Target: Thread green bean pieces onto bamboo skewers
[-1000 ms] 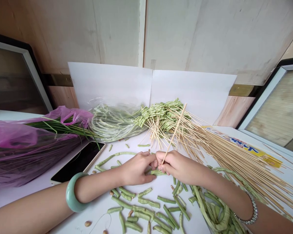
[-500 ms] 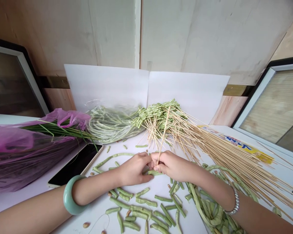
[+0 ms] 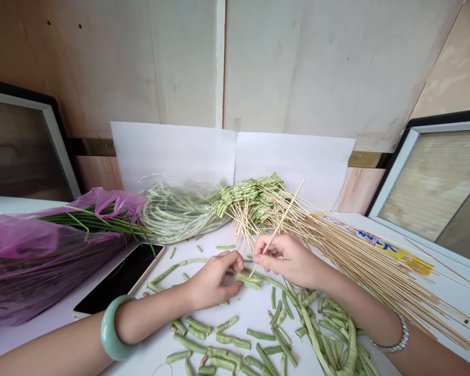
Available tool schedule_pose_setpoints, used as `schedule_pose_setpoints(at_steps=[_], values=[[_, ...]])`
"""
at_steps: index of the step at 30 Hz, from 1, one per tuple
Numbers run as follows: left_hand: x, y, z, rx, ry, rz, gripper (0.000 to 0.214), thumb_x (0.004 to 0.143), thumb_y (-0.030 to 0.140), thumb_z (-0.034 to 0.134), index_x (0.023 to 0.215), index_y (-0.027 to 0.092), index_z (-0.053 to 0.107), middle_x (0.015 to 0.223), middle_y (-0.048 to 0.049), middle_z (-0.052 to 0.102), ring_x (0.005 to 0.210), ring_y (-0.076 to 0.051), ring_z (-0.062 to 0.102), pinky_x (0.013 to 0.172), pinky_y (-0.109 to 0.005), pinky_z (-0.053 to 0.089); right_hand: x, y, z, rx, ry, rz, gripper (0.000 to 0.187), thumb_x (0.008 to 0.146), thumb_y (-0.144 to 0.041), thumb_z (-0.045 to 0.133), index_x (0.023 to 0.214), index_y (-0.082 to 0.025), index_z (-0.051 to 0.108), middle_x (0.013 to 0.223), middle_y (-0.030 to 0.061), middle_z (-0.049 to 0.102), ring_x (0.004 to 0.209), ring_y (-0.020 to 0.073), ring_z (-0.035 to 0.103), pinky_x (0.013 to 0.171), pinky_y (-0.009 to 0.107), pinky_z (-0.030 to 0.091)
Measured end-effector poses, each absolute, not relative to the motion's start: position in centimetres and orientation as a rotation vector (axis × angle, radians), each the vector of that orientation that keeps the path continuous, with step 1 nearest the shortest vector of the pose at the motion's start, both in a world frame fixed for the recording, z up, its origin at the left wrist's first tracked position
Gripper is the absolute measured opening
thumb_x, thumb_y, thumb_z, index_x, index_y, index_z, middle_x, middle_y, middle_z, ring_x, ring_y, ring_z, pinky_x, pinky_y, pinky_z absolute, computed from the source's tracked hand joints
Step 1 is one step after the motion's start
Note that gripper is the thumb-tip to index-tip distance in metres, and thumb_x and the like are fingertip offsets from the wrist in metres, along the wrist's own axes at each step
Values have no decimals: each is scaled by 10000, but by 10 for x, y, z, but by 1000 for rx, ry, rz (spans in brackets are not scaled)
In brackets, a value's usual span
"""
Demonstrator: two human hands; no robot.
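Head camera: a small bean row [image 3: 248, 282], a few cut green pieces lying side by side, sits on the white surface [image 3: 254, 308] between the two hands. At its left end is the left hand [image 3: 216, 282], thumb and fingers bent about that end; whether they pinch it firmly cannot be told. Just above and to the right of the bean row, the right hand [image 3: 292, 259] grips a thin wooden skewer [image 3: 281, 219] between thumb and fingers. The skewer slants, its upper end leaning right and its lower tip at the bean row; whether the tip has pierced a piece is too small to tell.

Nearer the viewer than the bean row lie loose cut pieces [image 3: 233, 342], scattered, and to its right a tangle of long beans [image 3: 350, 339] runs under the right forearm. Beyond the bean row stands a heap of threaded beans [image 3: 250, 194], with many sticks [image 3: 356, 261] stretching away rightward. Left of the bean row are a phone [image 3: 117, 277] and a pink bag [image 3: 115, 201]; beyond it, leftward, a clear bag [image 3: 176, 211] holds more long beans.
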State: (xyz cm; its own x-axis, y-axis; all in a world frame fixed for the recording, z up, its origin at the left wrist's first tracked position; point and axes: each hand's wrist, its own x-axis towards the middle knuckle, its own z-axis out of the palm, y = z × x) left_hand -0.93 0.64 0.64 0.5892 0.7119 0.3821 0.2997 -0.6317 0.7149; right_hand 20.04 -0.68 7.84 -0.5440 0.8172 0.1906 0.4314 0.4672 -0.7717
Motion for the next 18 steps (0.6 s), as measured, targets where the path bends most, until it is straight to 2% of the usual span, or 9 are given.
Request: schedule_pose_setpoints(at_steps=[4,8,13,18], values=[[-7,10,4,1930,755,1193,198,836,286,595,949,215,448,856,3,522,819,-152,517,768,-280,414,204,-12,90,-956,-2010,872,259,846,-399,564,702,-189,519,603,-14,574,513,107,525,490,224,416],[-4,19,0,1615,706,1358,316,871,475,563,978,221,409,749,33,485,701,-134,515,689,-266,431,202,-15,87,-905,-1952,788,236,855,-370,556,702,-194,522,661,16,636,560,130,602,545,250,479],[-5,23,-1,1447,695,1335,346,843,488,618,760,162,536,696,2,563,684,-137,526,702,-269,421,199,-16,76,-891,-2036,653,144,871,-282,566,767,-188,601,719,39,692,682,168,656,627,274,491],[-6,22,-1,1289,674,1337,340,752,469,719,723,154,594,647,20,551,624,-116,487,650,-250,396,195,-17,67,-863,-2154,543,167,926,-258,498,808,-193,598,767,37,703,715,158,664,655,258,494]])
